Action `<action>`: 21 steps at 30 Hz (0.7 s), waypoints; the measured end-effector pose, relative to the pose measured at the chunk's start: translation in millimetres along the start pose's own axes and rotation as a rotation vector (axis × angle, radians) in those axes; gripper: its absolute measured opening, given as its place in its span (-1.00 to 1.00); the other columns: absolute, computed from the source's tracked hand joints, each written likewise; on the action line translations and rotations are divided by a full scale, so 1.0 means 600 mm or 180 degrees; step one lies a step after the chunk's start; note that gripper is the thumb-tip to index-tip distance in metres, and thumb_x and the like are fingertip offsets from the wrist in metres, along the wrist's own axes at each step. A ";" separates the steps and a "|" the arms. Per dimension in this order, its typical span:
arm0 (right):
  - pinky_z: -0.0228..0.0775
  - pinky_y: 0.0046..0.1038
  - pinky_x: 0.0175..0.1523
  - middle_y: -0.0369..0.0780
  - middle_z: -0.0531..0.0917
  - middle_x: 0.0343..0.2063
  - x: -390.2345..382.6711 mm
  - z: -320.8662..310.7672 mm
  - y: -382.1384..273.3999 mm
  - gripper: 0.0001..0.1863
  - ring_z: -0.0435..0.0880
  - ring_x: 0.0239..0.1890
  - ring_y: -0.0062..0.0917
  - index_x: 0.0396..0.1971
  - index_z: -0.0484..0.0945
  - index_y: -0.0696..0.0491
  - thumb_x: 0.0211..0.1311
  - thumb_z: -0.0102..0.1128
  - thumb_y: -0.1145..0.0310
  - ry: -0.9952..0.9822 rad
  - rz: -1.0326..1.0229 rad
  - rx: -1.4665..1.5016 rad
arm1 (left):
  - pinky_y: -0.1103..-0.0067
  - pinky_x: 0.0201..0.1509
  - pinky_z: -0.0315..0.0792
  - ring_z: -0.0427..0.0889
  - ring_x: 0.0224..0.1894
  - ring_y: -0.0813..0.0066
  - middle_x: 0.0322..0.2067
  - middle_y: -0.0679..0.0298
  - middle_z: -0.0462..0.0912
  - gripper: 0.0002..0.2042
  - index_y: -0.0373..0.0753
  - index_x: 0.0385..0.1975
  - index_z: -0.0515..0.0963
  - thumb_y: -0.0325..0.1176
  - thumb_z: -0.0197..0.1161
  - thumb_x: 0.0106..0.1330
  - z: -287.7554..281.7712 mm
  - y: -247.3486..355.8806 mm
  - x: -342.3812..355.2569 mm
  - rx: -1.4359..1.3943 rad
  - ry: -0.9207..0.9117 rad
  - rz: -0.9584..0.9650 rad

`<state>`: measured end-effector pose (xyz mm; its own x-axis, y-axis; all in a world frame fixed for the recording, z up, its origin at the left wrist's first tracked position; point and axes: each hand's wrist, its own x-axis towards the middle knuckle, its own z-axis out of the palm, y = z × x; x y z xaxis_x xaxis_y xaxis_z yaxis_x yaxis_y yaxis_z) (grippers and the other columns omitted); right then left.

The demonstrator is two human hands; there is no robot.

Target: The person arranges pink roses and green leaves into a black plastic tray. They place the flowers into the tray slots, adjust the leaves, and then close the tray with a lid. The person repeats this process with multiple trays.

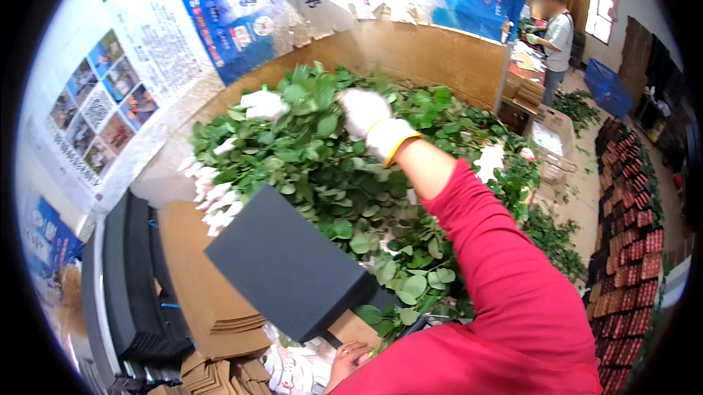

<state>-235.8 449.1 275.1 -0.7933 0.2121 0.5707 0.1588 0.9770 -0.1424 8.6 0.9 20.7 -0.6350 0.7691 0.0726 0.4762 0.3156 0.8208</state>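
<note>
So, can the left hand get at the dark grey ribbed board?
Probably yes: the left hand is close to the dark grey ribbed board, with only a brown cardboard piece seen between them, and the board's broad face lies uncovered.

Has leaves (322,164) spread across the middle of the frame, with a cardboard wall (425,51) just behind. Has a corrugated board (285,263) before them at lower centre, right of brown sheets (189,263) at lower left. Has a poster (132,87) at upper left, a crate (608,89) on the floor (582,168) at upper right, and bundles (628,248) in rows down the right edge.
</note>
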 end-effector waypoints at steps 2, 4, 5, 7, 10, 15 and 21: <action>0.58 -0.20 -0.16 -0.15 0.69 -0.27 0.015 -0.034 -0.016 -0.71 0.70 -0.20 -0.22 -0.21 0.58 -0.03 -0.03 0.22 0.47 0.0655 -0.0354 0.0004 | 0.39 0.27 0.34 0.57 0.07 0.19 -0.13 0.26 0.71 -0.69 -0.14 -0.16 0.71 -0.31 0.46 0.06 -0.012 0.021 -0.007 0.0050 0.0096 -0.0123; 0.56 -0.22 -0.16 -0.14 0.67 -0.26 0.003 -0.077 -0.048 -0.70 0.69 -0.23 -0.21 -0.22 0.55 -0.02 -0.05 0.23 0.48 0.0709 -0.0601 0.0239 | 0.38 0.24 0.36 0.57 0.07 0.20 -0.13 0.25 0.71 -0.70 -0.15 -0.16 0.71 -0.32 0.46 0.07 -0.014 0.027 -0.007 0.0100 0.0143 -0.0143; 0.55 -0.22 -0.16 -0.14 0.66 -0.26 -0.012 -0.088 -0.063 -0.68 0.68 -0.24 -0.21 -0.20 0.54 -0.02 -0.05 0.24 0.47 0.0738 -0.0810 0.0424 | 0.38 0.23 0.38 0.57 0.07 0.20 -0.14 0.24 0.71 -0.70 -0.16 -0.16 0.70 -0.33 0.46 0.07 -0.013 0.028 -0.007 0.0091 0.0141 -0.0152; 0.55 -0.23 -0.14 -0.13 0.65 -0.24 -0.064 -0.075 -0.112 -0.66 0.67 -0.22 -0.21 -0.19 0.52 -0.01 -0.07 0.23 0.48 0.0356 -0.1163 0.0310 | 0.39 0.18 0.44 0.57 0.08 0.19 -0.15 0.27 0.72 -0.75 -0.16 -0.16 0.70 -0.38 0.42 0.13 -0.017 0.038 -0.007 0.0085 0.0111 -0.0225; 0.54 -0.21 -0.06 -0.10 0.59 -0.11 -0.145 0.001 -0.148 -0.49 0.64 -0.08 -0.20 -0.01 0.47 -0.01 -0.10 0.22 0.47 -0.0233 -0.1749 0.0309 | 0.40 0.17 0.46 0.53 0.15 0.20 -0.15 0.31 0.72 -0.76 -0.11 -0.14 0.69 -0.37 0.40 0.18 0.001 0.016 -0.020 -0.0394 0.0178 -0.0705; 0.55 -0.16 -0.13 -0.10 0.69 -0.35 -0.145 0.007 -0.216 -0.73 0.70 -0.25 -0.19 -0.20 0.63 -0.09 0.04 0.17 0.37 -0.1620 -0.1321 0.0275 | 0.42 0.16 0.46 0.55 0.12 0.21 -0.10 0.21 0.65 -0.68 -0.17 -0.11 0.64 -0.42 0.41 0.07 -0.017 0.027 -0.019 -0.0633 -0.0029 -0.0626; 0.57 -0.25 -0.14 -0.08 0.71 -0.36 -0.181 0.108 -0.331 -0.74 0.71 -0.27 -0.20 -0.34 0.71 0.09 0.06 0.18 0.26 -0.2861 -0.1955 0.0571 | 0.39 0.22 0.39 0.60 0.04 0.22 -0.21 0.28 0.71 -0.70 -0.19 -0.18 0.67 -0.46 0.46 0.03 0.005 -0.004 -0.015 -0.0562 0.0086 -0.0103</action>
<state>-219.4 230.9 189.1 -0.8577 -0.4731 -0.2014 -0.4388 0.8776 -0.1930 14.8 -5.0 16.4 -0.6654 0.7442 0.0577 0.3425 0.2357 0.9095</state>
